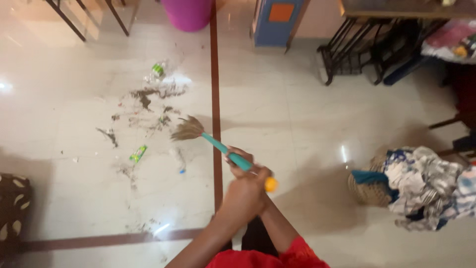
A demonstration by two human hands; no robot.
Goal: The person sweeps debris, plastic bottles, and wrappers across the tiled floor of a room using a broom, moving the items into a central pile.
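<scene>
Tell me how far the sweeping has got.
Done: the tiles right of the dark floor strip look free of dirt. In hand: both hands, left hand and right hand, grip the teal broom, its bristles at the edge of the dirt. Left: the dirt smears, a crushed plastic bottle and a green wrapper are unswept and uncollected.

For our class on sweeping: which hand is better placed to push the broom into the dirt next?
Left, likely: the left hand grips the broom handle nearer the dirt; the other is mostly hidden.
</scene>
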